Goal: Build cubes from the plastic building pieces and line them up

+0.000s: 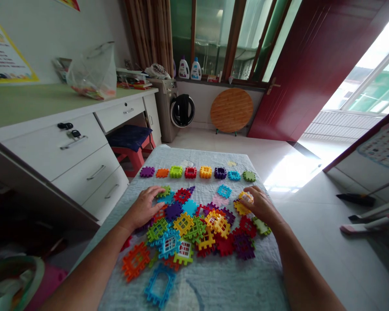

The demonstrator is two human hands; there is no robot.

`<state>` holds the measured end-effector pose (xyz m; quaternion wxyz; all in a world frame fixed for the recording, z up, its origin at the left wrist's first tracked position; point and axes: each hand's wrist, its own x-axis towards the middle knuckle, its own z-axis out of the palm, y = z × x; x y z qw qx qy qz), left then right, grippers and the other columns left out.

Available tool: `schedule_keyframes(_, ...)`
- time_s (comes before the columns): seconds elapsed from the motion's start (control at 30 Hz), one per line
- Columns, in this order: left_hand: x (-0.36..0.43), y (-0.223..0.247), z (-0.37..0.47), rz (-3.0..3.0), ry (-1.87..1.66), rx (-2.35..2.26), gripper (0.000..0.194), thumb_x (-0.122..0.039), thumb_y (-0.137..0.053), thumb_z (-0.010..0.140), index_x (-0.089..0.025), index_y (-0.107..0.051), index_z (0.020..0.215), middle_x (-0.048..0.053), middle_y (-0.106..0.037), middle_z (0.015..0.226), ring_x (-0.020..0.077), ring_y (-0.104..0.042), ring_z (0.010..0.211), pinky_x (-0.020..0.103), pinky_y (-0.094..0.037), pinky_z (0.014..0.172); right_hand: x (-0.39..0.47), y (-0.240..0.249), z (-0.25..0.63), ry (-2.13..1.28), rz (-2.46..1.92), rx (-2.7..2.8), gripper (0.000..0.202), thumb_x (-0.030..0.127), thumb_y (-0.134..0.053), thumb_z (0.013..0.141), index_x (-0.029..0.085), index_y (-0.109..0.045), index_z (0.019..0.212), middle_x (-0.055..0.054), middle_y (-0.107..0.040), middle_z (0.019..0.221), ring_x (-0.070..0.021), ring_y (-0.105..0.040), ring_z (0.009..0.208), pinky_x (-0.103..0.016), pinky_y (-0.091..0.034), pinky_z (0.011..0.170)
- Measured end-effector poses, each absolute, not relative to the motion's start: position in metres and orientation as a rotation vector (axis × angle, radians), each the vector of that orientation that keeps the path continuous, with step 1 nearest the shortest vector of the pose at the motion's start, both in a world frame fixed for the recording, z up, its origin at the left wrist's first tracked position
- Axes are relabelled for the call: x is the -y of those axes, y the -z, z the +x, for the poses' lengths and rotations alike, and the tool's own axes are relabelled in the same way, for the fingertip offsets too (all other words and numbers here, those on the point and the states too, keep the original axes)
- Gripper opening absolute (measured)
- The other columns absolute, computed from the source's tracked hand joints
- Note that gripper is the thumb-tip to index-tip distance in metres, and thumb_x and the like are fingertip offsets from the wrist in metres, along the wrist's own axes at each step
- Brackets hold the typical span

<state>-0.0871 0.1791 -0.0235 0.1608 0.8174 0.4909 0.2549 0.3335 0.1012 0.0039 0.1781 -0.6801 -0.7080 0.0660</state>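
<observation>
A loose pile of notched plastic building tiles (183, 223) in many colours lies on the cloth-covered table. My left hand (145, 208) is at the pile's left side, thumb and fingers apart, fingertips touching a green tile (165, 190) above a light blue one. On the right, my right hand (262, 204) has its thumb and fingers around a yellow tile (245, 197); another yellow tile (240, 208) lies just below it. A single light blue tile (224, 191) sits between the hands. Farther back runs a row of tiles sorted by colour, including a red stack (190, 172).
A pale blue cloth (214, 280) covers the table. A white desk (84, 142) stands to the left with a dark-topped stool (129, 137) beside it. Beyond are a washing machine (165, 103), a round wooden tabletop (231, 110) and a red door (288, 65).
</observation>
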Motion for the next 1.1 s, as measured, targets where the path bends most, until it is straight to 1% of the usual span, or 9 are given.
schedule_keyframes(0.1, -0.178, 0.02, -0.086, 2.332, -0.738, -1.399, 0.038, -0.038, -0.056, 0.077, -0.021, -0.06, 0.111, 0.008, -0.059, 0.122, 0.026, -0.052, 0.116, 0.044, -0.039, 0.103, -0.093, -0.017, 0.328, -0.305, -1.857, 2.16, 0.03, 0.041, -0.066, 0.072, 0.022, -0.061, 0.094, -0.006, -0.056, 0.099, -0.0222, -0.052, 0.093, -0.034, -0.041, 0.083)
schedule_keyframes(0.2, -0.177, 0.018, -0.085, 2.331, -0.733, -1.397, 0.038, -0.038, -0.056, 0.077, -0.02, -0.06, 0.111, 0.008, -0.059, 0.122, 0.0259, -0.052, 0.115, 0.044, -0.039, 0.103, -0.089, -0.024, 0.319, -0.397, -1.856, 2.267, 0.027, 0.031, -0.069, 0.065, 0.02, -0.06, 0.088, -0.005, -0.057, 0.092, -0.0201, -0.051, 0.085, -0.031, -0.04, 0.078)
schedule_keyframes(0.33, -0.177, 0.018, -0.085, 2.33, -0.729, -1.393, 0.038, -0.037, -0.056, 0.077, -0.02, -0.059, 0.111, 0.009, -0.059, 0.121, 0.0259, -0.052, 0.115, 0.045, -0.038, 0.103, -0.09, -0.025, 0.311, -0.378, -1.864, 2.31, 0.005, 0.02, -0.058, 0.069, 0.019, -0.054, 0.072, -0.003, -0.057, 0.078, -0.0151, -0.049, 0.07, -0.027, -0.036, 0.066)
schedule_keyframes(0.43, -0.177, 0.018, -0.085, 2.33, -0.73, -1.399, 0.038, -0.037, -0.056, 0.077, -0.02, -0.059, 0.111, 0.009, -0.059, 0.121, 0.0259, -0.052, 0.115, 0.045, -0.039, 0.103, -0.092, -0.025, 0.31, -0.367, -1.818, 2.317, 0.007, 0.017, -0.052, 0.07, 0.019, -0.049, 0.065, -0.001, -0.055, 0.069, -0.0129, -0.046, 0.063, -0.025, -0.033, 0.061)
schedule_keyframes(0.67, -0.177, 0.017, -0.084, 2.34, -0.728, -1.403, 0.037, -0.036, -0.056, 0.077, -0.02, -0.059, 0.111, 0.009, -0.059, 0.121, 0.0258, -0.053, 0.115, 0.044, -0.039, 0.103, -0.093, -0.024, 0.31, -0.364, -1.833, 2.31, 0.008, 0.02, -0.055, 0.069, 0.019, -0.048, 0.065, 0.0, -0.054, 0.067, -0.012, -0.043, 0.061, -0.024, -0.029, 0.058)
schedule_keyframes(0.83, -0.176, 0.016, -0.085, 2.345, -0.714, -1.408, 0.038, -0.036, -0.056, 0.077, -0.02, -0.06, 0.112, 0.009, -0.059, 0.122, 0.026, -0.053, 0.115, 0.044, -0.039, 0.103, -0.095, -0.021, 0.308, -0.396, -1.819, 2.324, 0.009, 0.013, -0.051, 0.068, 0.019, -0.048, 0.061, 0.0, -0.052, 0.065, -0.0116, -0.043, 0.061, -0.024, -0.03, 0.058)
schedule_keyframes(0.93, -0.177, 0.017, -0.085, 2.352, -0.722, -1.406, 0.037, -0.036, -0.056, 0.077, -0.021, -0.06, 0.111, 0.008, -0.059, 0.122, 0.026, -0.053, 0.115, 0.044, -0.04, 0.102, -0.093, -0.028, 0.307, -0.425, -1.748, 2.275, 0.009, 0.013, -0.051, 0.07, 0.018, -0.05, 0.063, 0.0, -0.052, 0.067, -0.0118, -0.045, 0.063, -0.024, -0.032, 0.06)
schedule_keyframes(1.03, -0.177, 0.018, -0.085, 2.361, -0.731, -1.394, 0.037, -0.037, -0.056, 0.077, -0.022, -0.06, 0.11, 0.008, -0.059, 0.121, 0.0257, -0.053, 0.115, 0.044, -0.04, 0.102, -0.09, -0.035, 0.305, -0.544, -1.633, 2.14, 0.006, 0.017, -0.054, 0.072, 0.018, -0.053, 0.066, -0.001, -0.054, 0.074, -0.0115, -0.047, 0.065, -0.025, -0.036, 0.062)
schedule_keyframes(1.1, -0.177, 0.018, -0.085, 2.355, -0.735, -1.387, 0.037, -0.037, -0.056, 0.077, -0.022, -0.06, 0.111, 0.009, -0.059, 0.121, 0.0258, -0.053, 0.114, 0.044, -0.04, 0.102, -0.09, -0.037, 0.303, -0.72, -1.537, 1.993, 0.007, 0.022, -0.056, 0.074, 0.018, -0.054, 0.069, -0.001, -0.056, 0.078, -0.0112, -0.047, 0.066, -0.025, -0.038, 0.062)
